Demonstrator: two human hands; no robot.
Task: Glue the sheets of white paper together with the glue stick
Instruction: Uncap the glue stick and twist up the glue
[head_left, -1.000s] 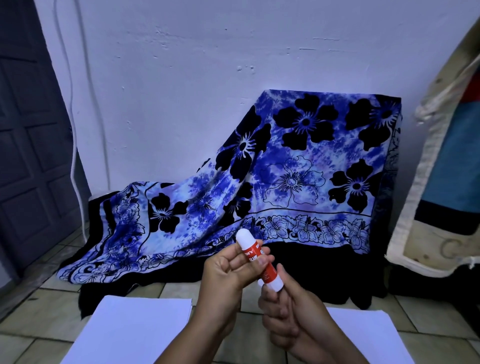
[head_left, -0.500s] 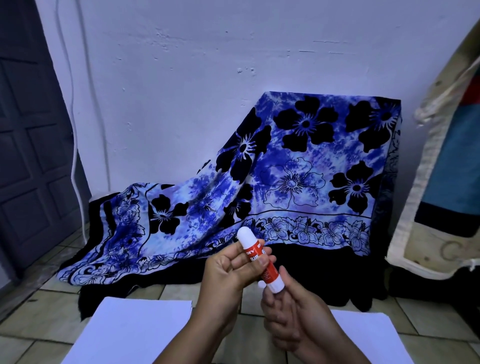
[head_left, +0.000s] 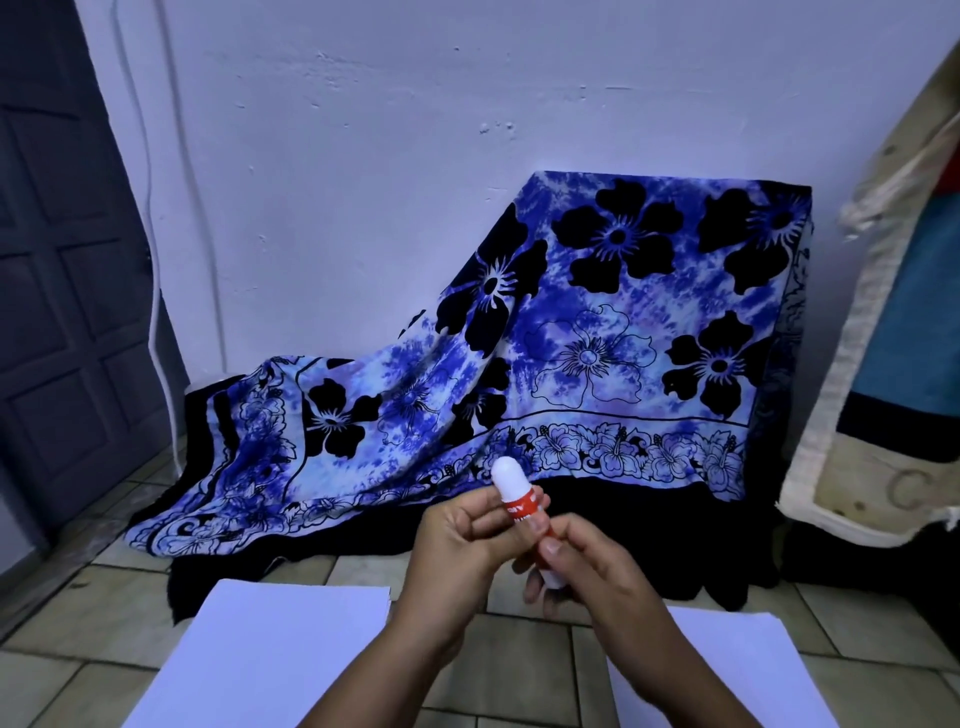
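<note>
Glue stick (head_left: 515, 493): lower centre of frame, tilted, white cap uppermost. Judged light, rigid and smooth; best gripped on the barrel.
Left hand (head_left: 457, 551): fingers curled round the red middle.
Right hand (head_left: 587, 566): pinches the base.
Paper sheets, lower left (head_left: 270, 660) and lower right (head_left: 737, 670): thin, floppy, lying apart on the floor.

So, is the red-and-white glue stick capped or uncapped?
Capped: a rounded white cap sits atop the red and white glue stick, above the left hand.

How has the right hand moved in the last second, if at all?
Yes: right hand rose slightly, away from the right paper sheet, up the glue stick.
</note>
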